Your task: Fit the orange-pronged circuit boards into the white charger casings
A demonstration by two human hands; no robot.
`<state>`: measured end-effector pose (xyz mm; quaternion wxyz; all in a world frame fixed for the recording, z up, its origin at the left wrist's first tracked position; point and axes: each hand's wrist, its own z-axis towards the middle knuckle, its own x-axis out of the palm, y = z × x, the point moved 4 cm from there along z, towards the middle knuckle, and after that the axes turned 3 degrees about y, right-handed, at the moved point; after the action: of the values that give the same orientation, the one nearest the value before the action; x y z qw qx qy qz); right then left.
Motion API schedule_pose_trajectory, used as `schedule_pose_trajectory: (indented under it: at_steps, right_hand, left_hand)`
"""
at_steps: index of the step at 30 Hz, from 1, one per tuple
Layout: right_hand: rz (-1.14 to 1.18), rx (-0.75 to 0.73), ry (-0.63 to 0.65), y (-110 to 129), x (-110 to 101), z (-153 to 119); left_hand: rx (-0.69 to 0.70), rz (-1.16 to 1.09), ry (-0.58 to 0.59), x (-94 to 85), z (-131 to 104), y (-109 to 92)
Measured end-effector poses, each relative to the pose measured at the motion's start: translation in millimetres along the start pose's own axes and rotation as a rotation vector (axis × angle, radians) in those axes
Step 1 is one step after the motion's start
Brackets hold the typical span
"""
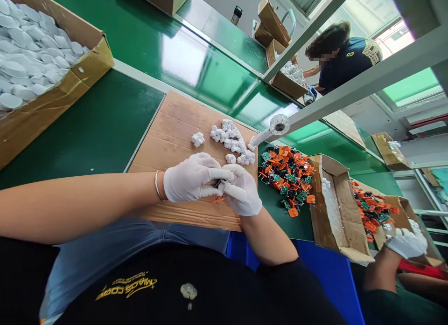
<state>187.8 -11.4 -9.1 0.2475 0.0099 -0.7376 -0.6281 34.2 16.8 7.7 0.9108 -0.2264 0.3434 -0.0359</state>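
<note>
My left hand (192, 178) and my right hand (243, 190), both in white gloves, meet over the cardboard sheet at the front of the bench. Between their closed fingers is a small plug part (219, 200), with orange plastic and thin metal pins pointing down; the fingers hide most of it. Beyond my hands lies a cluster of small white plastic pieces (229, 136), with one small clump (198, 139) apart to the left. Right of the cardboard sheet (175, 129) is a heap of orange, black and green circuit-board parts (289, 176).
A carton of white oval covers (70, 89) stands at left. An open carton (345, 213) borders the heap at right. A metal post (315, 103) slants across the bench, near a clear round fixture (280, 124). A co-worker's gloved hand (408, 243) is far right; another person (345, 57) works opposite.
</note>
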Motion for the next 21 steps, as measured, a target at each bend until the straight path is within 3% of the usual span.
schedule_pose_trajectory:
  at_steps: [5, 10, 21]
  right_hand:
    - [-0.036, -0.016, -0.073, -3.2, -5.2, -1.5]
    - [0.0, -0.005, -0.03, -1.3, -4.1, -2.4]
    - [-0.05, -0.01, -0.072, -1.1, -3.2, -3.4]
  left_hand:
    - [-0.011, 0.03, 0.01, 1.7, 0.0, 2.1]
    - [0.011, 0.05, 0.01, -0.7, 1.0, 1.1]
    - [0.056, 0.034, -0.013, -0.3, -0.4, 1.9]
